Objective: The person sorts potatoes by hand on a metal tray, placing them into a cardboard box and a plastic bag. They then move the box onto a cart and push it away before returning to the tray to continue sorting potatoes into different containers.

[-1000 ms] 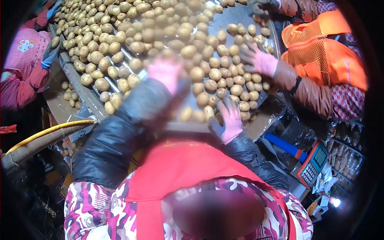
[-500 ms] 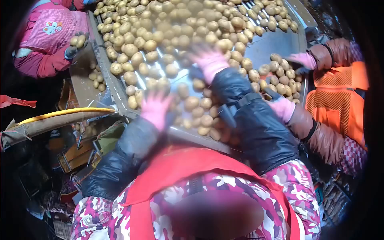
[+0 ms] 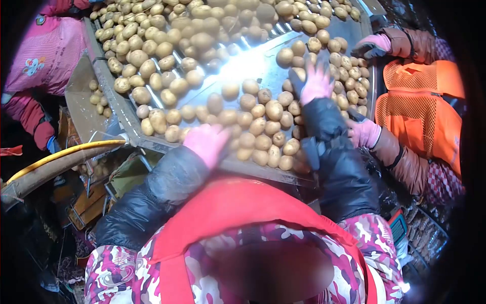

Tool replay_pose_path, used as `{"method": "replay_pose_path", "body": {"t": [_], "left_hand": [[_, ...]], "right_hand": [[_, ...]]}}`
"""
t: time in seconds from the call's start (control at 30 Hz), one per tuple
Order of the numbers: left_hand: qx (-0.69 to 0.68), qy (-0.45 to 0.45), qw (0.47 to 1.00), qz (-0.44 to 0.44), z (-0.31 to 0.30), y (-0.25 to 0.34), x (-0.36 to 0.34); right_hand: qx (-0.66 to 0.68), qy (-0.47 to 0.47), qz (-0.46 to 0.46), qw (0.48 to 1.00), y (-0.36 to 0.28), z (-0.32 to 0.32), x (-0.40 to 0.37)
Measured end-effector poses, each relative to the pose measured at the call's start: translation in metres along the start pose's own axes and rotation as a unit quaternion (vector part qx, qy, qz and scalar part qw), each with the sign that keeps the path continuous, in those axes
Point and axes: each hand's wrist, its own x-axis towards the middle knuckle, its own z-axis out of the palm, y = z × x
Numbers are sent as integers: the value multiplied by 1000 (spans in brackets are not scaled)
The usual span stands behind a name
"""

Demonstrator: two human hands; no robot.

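Note:
Many potatoes (image 3: 274,110) cover a metal sorting table (image 3: 268,66) with a roller section at its far left. My left hand (image 3: 207,144), in a pink glove, is at the near edge beside potatoes; its fingers are smeared by motion. Over the right part of the table, my right hand (image 3: 317,83) is open, its pink glove with dark fingertips spread among potatoes. I see no potato gripped in it, though its palm side is hidden.
At the right, a co-worker in an orange vest (image 3: 420,111) has gloved hands at the table's edge. Another person in a pink apron (image 3: 45,55) stands at the left. A yellow-edged curved bar (image 3: 66,158) lies left of the table, near a side chute (image 3: 83,93) holding potatoes.
My right hand has moved right, and my left hand slightly right. Potatoes are bunched nearer the front edge, with more bare metal behind them. The camera view has shifted.

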Motion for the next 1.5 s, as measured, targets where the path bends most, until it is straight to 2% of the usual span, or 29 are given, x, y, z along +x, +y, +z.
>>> {"method": "replay_pose_path", "body": {"t": [0.1,0.2,0.27,0.33,0.37,0.4,0.47,0.5,0.67,0.73,0.8,0.83,0.87,0.9,0.93,0.97,1.0,1.03,1.07,1.13,1.17,1.2,1.23,1.27,1.3,1.33,1.37,1.4,1.5], "left_hand": [[22,21,1000,4,-3,1,4],[75,-30,997,-13,25,10,9],[88,-57,994,-29,27,17,16],[67,-109,989,-73,25,26,24],[88,-94,988,-83,32,28,25],[79,-85,991,-72,34,29,27],[60,-65,995,-52,35,29,29],[76,-89,992,-38,30,31,29],[13,-45,998,38,33,16,23],[-16,-26,995,91,25,9,15],[-65,37,991,107,8,1,2],[-90,67,987,113,-1,-2,-5],[-262,42,964,4,-8,-3,-12],[-423,16,899,-107,-15,-3,-20],[-566,-9,796,-213,-20,-7,-29],[-598,0,767,-233,-24,-22,-36],[-628,10,736,-252,-27,-40,-43],[-724,24,638,-260,-34,-48,-48],[-773,96,558,-288,-35,-44,-57],[-775,118,589,-198,-35,-54,-64],[-698,150,672,-197,-31,-50,-63],[-686,109,682,-229,-31,-58,-52],[-672,66,690,-259,-32,-64,-41],[-618,39,730,-289,-29,-58,-30],[-461,44,850,-249,-30,-46,-16],[-323,81,922,-196,-25,-36,-9],[-208,88,962,-155,-19,-32,-3],[-88,95,985,-114,-12,-29,3],[-57,-61,993,-88,-4,-22,17]], "right_hand": [[-17,-35,-16,999,-10,-10,-62],[69,-89,-51,992,-21,-25,-118],[164,-64,-56,983,-38,-36,-148],[179,-85,-63,978,-57,-49,-168],[218,-84,-85,969,-62,-53,-174],[256,-83,-108,957,-66,-58,-175],[184,-80,-138,970,-68,-55,-171],[147,-79,-153,974,-70,-54,-167],[71,-27,-152,985,-41,-47,-127],[88,-3,-130,988,-34,-43,-120],[80,-56,-76,992,-29,-53,-115],[82,-42,-49,995,-30,-61,-110],[90,-24,-40,995,-17,-45,-105],[90,32,-57,994,-19,-45,-99],[92,88,-74,989,-25,-50,-91],[147,83,-98,981,-33,-54,-78],[169,68,-74,980,-47,-51,-68],[165,39,-96,981,-58,-50,-57],[162,8,-117,980,-68,-48,-49],[119,-68,-145,980,-100,-33,-53],[105,-9,-200,974,-105,-33,-60],[75,-13,-224,972,-110,-30,-71],[97,-64,-252,961,-115,-45,-79],[116,-115,-280,946,-116,-61,-89],[132,-115,-311,934,-111,-67,-102],[147,-112,-341,922,-104,-71,-112],[141,-121,-346,920,-96,-76,-119],[145,-147,-339,918,-85,-78,-122],[74,-101,-291,949,-55,-69,-118]]}}
